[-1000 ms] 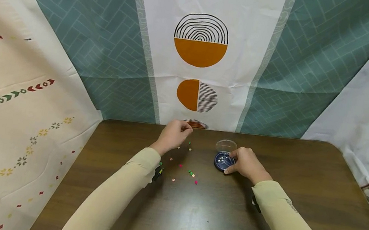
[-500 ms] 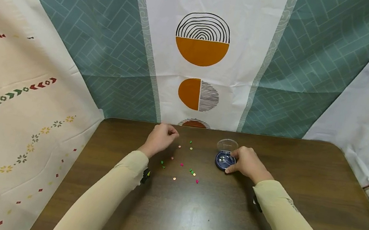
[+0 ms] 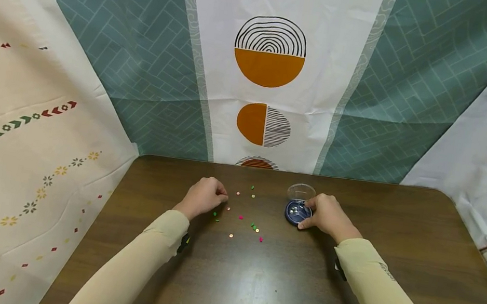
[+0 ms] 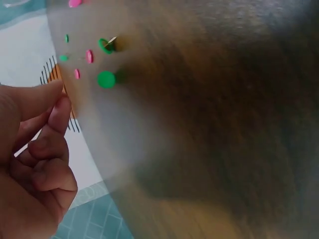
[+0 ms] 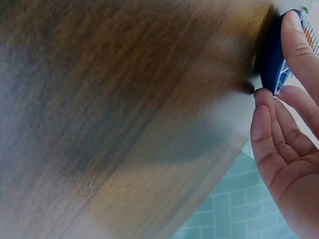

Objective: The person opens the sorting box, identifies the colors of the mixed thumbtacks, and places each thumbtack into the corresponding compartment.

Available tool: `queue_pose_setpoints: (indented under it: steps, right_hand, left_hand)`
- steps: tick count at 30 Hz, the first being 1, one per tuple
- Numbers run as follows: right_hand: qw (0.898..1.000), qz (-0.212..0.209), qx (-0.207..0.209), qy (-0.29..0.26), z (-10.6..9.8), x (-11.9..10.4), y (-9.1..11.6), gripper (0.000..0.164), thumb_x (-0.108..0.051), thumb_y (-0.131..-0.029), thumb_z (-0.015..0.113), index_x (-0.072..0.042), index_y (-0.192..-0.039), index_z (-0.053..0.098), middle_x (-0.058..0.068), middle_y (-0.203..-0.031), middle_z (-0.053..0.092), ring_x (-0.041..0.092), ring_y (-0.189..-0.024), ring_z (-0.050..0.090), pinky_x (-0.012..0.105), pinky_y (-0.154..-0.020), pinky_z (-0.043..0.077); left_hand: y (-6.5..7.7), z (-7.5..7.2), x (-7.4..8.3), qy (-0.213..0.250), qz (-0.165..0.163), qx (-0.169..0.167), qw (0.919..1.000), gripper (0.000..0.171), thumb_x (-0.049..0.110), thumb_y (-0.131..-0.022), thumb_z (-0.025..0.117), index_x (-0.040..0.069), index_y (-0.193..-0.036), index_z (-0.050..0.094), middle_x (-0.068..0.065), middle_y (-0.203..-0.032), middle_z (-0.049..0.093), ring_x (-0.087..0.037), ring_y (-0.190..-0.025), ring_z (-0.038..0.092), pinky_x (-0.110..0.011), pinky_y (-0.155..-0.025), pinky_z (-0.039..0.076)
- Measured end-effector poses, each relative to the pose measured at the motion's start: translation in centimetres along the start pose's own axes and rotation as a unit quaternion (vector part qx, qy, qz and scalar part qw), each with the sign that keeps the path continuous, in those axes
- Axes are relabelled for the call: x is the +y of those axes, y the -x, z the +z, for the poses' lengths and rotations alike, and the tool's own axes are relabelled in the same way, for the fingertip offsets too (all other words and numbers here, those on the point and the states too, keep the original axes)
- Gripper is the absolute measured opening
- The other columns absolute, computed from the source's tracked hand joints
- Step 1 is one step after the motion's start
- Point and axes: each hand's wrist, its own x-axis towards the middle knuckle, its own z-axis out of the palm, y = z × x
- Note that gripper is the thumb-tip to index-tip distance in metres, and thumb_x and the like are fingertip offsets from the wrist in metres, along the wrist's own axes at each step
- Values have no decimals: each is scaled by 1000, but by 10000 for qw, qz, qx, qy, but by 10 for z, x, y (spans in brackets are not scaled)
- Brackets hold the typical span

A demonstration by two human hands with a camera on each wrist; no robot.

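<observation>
Small round-headed thumbtacks in green, pink and copper lie scattered mid-table; a green thumbtack (image 4: 106,79) and one tipped with its pin showing are close in the left wrist view. My left hand (image 3: 205,196) is low at their left side, near a copper thumbtack (image 3: 228,208). Its thumb and forefinger tips meet, the other fingers curl, and nothing shows between them. To the right is a round blue case (image 3: 295,216) with dividers, a few shiny bits inside and its clear lid (image 3: 301,191) raised. My right hand (image 3: 327,217) grips the case's right side, thumb at the near rim.
Everything rests on a dark brown wooden table (image 3: 345,293). A patterned cloth (image 3: 265,71) hangs right behind its far edge, and a cream cloth (image 3: 10,164) borders the left side. One pink thumbtack (image 3: 261,239) lies nearest the front.
My left hand has moved left and down, from the table's far edge to beside the thumbtacks, uncovering green ones. My right hand stays on the case.
</observation>
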Motion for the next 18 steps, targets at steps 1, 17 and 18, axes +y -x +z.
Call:
queue_pose_setpoints:
  steps: [1, 17, 18]
  right_hand:
    - [10000, 0, -3, 0, 0, 0, 0, 74, -36, -55, 89, -2, -116, 66, 17, -116, 65, 27, -103, 61, 45, -89, 49]
    - [10000, -21, 16, -8, 0, 0, 1, 72, -36, -55, 89, -2, -115, 66, 17, -115, 66, 27, -101, 62, 45, -88, 49]
    - [10000, -20, 12, -10, 0, 0, 0, 72, -36, -55, 89, -2, -115, 66, 17, -115, 66, 27, -101, 62, 45, -88, 49]
  left_hand:
    - [1, 1, 0, -19, 8, -59, 10000, 8, 27, -84, 69, 21, -81, 74, 12, -76, 68, -8, -69, 58, -30, -63, 47]
    - [4, 10, -2, -354, 248, -534, 9976, 5, 33, -79, 74, 29, -76, 74, 18, -71, 67, -5, -70, 58, -34, -68, 48]
    - [4, 10, -2, -369, 261, -536, 9975, 5, 32, -79, 74, 29, -76, 74, 18, -72, 67, -5, -70, 58, -34, -68, 48]
